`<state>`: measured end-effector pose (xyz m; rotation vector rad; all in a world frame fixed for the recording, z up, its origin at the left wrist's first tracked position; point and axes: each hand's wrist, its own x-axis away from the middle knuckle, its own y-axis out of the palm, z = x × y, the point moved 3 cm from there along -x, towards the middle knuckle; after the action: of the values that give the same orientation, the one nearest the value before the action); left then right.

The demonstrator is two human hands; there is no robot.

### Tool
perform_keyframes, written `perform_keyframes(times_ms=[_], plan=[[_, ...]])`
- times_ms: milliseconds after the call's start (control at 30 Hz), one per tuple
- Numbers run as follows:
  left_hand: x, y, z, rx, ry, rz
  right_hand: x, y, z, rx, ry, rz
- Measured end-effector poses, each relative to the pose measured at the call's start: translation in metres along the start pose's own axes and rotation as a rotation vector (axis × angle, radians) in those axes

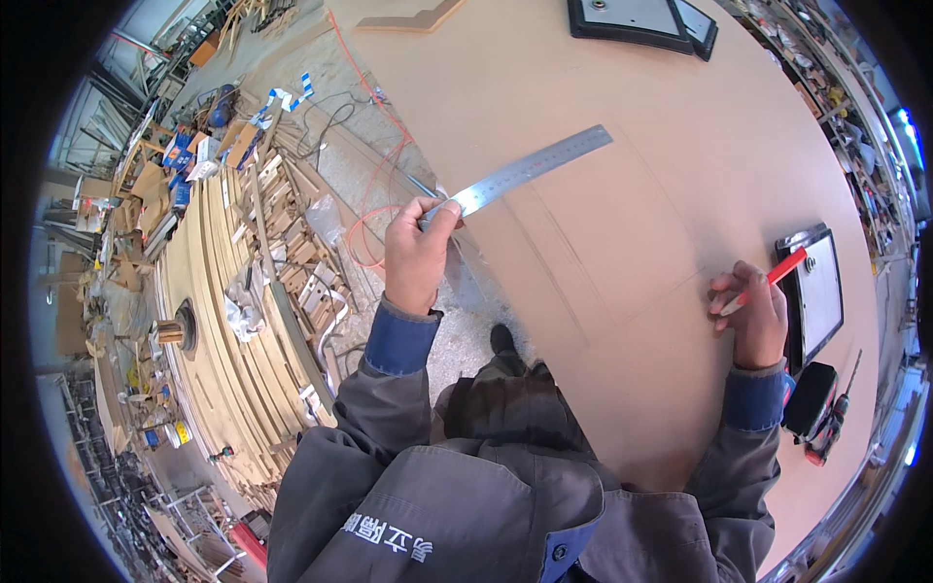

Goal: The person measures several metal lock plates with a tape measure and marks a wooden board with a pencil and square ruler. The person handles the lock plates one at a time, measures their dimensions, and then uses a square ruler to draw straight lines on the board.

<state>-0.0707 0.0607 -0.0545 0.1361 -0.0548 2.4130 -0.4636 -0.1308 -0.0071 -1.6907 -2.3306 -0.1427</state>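
My left hand (420, 248) pinches one end of a steel ruler (539, 163) between thumb and fingers, at the left edge of a large tan board (641, 389). The ruler slants out over the board, its far end up and to the right. In my right hand (758, 316), a red pencil (785, 267) is gripped, its pale end low among the fingers and its red end up to the right. That hand is over the right part of the board. Thin pencil lines run across the surface between my hands.
Beside my right hand lies a black-framed panel (816, 296), with a cordless drill (828, 428) below it. More black-framed panels (637, 21) lie at the far edge. Left of the board are stacked wood strips (219, 291), an orange hose (358, 233) and cluttered floor.
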Motion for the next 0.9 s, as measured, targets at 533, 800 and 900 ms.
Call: perform_keyframes(times_ms=[533, 800, 900], plan=[[-0.003, -0.001, 0.013, -0.093, 0.003, -0.084, -0.007, 0.002, -0.001, -0.018, -0.012, -0.022], [-0.005, 0.002, 0.013, -0.087, 0.038, -0.067, -0.008, 0.004, -0.003, -0.05, -0.019, -0.035], [-0.005, 0.005, 0.012, -0.233, 0.064, -0.042, -0.013, 0.007, -0.003, -0.047, -0.028, -0.063]])
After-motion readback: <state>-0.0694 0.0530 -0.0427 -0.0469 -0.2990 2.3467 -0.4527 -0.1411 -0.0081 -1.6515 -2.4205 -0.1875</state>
